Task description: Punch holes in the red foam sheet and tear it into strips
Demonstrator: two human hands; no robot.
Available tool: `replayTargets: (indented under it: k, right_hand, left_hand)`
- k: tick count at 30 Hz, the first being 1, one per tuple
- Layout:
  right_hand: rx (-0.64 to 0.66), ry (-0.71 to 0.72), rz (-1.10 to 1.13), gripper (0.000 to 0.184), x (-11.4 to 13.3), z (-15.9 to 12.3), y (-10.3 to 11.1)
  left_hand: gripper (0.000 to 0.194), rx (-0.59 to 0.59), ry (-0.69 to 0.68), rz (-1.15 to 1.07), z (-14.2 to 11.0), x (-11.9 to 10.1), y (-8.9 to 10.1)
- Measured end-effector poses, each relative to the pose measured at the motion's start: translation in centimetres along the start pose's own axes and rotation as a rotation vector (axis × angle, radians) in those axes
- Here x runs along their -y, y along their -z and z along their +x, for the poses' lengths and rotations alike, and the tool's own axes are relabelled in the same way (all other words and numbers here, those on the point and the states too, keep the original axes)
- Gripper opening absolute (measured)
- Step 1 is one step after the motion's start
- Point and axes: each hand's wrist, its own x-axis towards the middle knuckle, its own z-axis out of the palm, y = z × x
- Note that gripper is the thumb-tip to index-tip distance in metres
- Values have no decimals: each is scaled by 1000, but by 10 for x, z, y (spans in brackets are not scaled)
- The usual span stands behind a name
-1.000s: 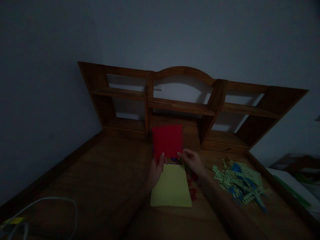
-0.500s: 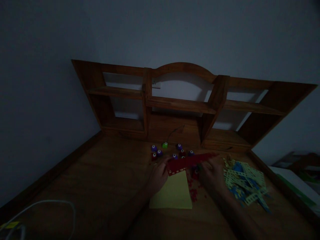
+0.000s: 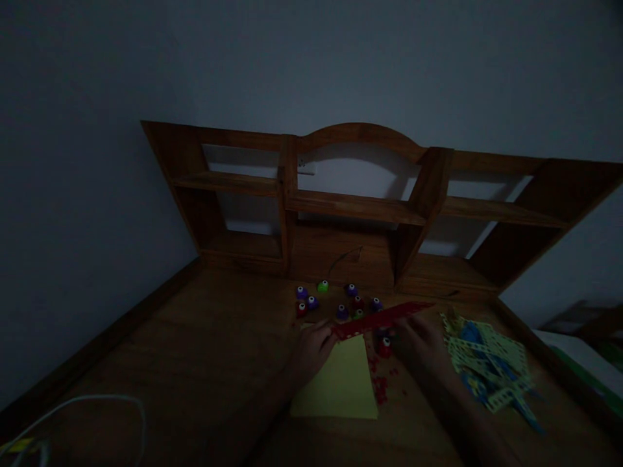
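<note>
A thin red sheet [image 3: 382, 319] with a row of holes along its near left edge is held up, tilted, above the desk. My left hand [image 3: 314, 347] pinches its left end. My right hand [image 3: 421, 344] is closed at the underside of its right part; a hint of green shows by those fingers, too dark to make out. Below lies a yellow pad of paper [image 3: 335, 386]. Small red scraps [image 3: 380, 388] are scattered at the pad's right side. Beside my right hand sits a small red domed piece [image 3: 384, 347] with a white eye-like spot.
Several similar domed pieces in purple, red and green [image 3: 323, 286] stand behind the sheet. A pile of pale-yellow and blue perforated strips [image 3: 491, 363] lies at the right. A wooden shelf unit [image 3: 360, 206] rises at the back. A white cable [image 3: 97, 397] loops at the lower left.
The red sheet has tipped to a flatter angle, so less of its face shows. Both hands keep hold of it with slight shifts. The whole view has moved a little.
</note>
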Motion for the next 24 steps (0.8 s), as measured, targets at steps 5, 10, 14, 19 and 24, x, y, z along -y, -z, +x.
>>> replayTargets:
  k: [5,10,14,19,24]
  right_hand:
    - [156,-113,179,29,10,3,3]
    - [199,-163,260,29,6,3,4]
    - [214,-170,243,32,4,4,4]
    - [108,-136,252,38,-4,6,1]
    - [88,-177,327,36,-9,5,-1]
  left_hand:
    - [34,-14,78,36,-1,-6,0]
    - [29,-122,180,-195,4,-13,4]
    - [32,-119,328,-444,8,0,-4]
    - [36,-92,376,-533,9,12,-10]
    - [32,-132,274,-398,10,3,-7]
